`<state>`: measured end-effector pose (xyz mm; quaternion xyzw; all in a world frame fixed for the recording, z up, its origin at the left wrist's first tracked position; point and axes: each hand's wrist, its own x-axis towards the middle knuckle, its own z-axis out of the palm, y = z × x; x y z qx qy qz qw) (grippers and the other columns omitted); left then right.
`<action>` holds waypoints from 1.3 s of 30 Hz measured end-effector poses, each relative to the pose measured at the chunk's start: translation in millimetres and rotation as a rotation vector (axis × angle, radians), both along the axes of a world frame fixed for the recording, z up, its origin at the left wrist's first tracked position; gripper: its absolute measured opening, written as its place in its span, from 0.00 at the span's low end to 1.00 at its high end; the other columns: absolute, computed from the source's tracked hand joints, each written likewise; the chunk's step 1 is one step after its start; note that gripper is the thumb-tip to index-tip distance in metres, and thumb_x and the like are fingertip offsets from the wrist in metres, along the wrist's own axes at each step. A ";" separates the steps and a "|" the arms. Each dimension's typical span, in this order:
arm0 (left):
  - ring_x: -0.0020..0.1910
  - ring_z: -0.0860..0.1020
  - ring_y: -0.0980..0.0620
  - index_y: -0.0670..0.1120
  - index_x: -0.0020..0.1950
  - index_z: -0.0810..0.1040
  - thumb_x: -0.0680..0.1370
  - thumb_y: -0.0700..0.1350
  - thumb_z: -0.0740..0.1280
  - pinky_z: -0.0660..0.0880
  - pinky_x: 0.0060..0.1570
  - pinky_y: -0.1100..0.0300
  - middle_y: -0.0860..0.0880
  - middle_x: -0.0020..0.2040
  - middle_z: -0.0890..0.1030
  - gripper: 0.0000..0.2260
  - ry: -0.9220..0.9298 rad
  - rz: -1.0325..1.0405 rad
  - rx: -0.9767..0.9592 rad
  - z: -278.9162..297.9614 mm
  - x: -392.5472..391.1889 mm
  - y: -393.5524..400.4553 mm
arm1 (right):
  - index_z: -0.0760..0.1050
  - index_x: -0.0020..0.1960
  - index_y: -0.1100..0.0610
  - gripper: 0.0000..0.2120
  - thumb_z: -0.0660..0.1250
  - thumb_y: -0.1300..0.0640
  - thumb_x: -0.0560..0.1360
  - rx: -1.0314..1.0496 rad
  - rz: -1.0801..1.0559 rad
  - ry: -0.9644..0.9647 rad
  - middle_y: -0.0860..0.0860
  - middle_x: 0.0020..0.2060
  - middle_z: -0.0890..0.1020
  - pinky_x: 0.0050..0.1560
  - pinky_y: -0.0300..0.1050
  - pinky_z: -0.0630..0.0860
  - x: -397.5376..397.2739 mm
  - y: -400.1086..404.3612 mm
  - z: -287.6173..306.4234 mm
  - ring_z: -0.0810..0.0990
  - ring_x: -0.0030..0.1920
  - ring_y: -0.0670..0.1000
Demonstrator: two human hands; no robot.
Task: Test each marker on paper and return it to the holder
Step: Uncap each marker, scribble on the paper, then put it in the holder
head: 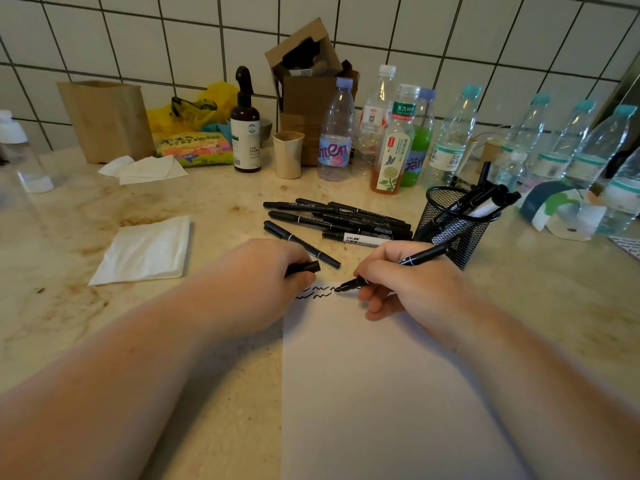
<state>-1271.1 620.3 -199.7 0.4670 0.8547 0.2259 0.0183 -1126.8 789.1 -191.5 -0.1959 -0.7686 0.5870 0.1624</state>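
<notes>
Head view shows the right hand (412, 282) gripping a marker (394, 268) with tip on the paper (381, 375), while the left hand (263, 275) holds its cap (304, 267).

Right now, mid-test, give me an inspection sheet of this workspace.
Surface: stained beige counter.
Job's things: white paper with a few squiggles near its top edge; loose markers lying in a pile; mesh holder with several markers standing in it.
Clutter: folded tissue, row of bottles, paper cup, cardboard box, snack bag.
Hands: right hand holds a marker, tip at the paper; left hand grips a cap.
Cables: nothing seen.
Surroundings: white tiled wall.
</notes>
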 end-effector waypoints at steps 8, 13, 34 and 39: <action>0.38 0.75 0.63 0.64 0.47 0.74 0.79 0.56 0.63 0.67 0.33 0.66 0.62 0.40 0.77 0.02 0.005 -0.003 0.003 -1.8 -0.5 1.4 | 0.86 0.40 0.52 0.05 0.71 0.53 0.69 0.066 0.063 -0.044 0.55 0.34 0.87 0.37 0.45 0.82 -2.1 -0.7 -3.2 0.84 0.32 0.49; 0.38 0.75 0.62 0.63 0.48 0.75 0.80 0.56 0.63 0.69 0.34 0.65 0.61 0.40 0.78 0.03 -0.001 0.000 -0.005 -1.1 -0.4 1.6 | 0.85 0.39 0.55 0.06 0.71 0.53 0.68 0.052 0.007 -0.042 0.56 0.33 0.86 0.35 0.46 0.82 -3.0 2.4 -4.0 0.84 0.30 0.50; 0.42 0.74 0.71 0.67 0.57 0.76 0.77 0.60 0.65 0.67 0.35 0.67 0.69 0.40 0.78 0.09 -0.023 -0.052 0.070 -3.4 -3.3 -0.7 | 0.82 0.35 0.53 0.07 0.73 0.54 0.71 -0.198 0.014 0.187 0.55 0.28 0.80 0.28 0.43 0.76 4.4 3.1 12.8 0.75 0.26 0.50; 0.46 0.72 0.74 0.68 0.58 0.74 0.77 0.60 0.65 0.68 0.34 0.66 0.72 0.44 0.77 0.10 -0.031 -0.098 0.108 -2.1 -2.6 -0.5 | 0.83 0.37 0.53 0.05 0.74 0.55 0.71 -0.243 0.077 0.209 0.55 0.30 0.81 0.29 0.42 0.77 5.0 1.5 13.1 0.77 0.27 0.50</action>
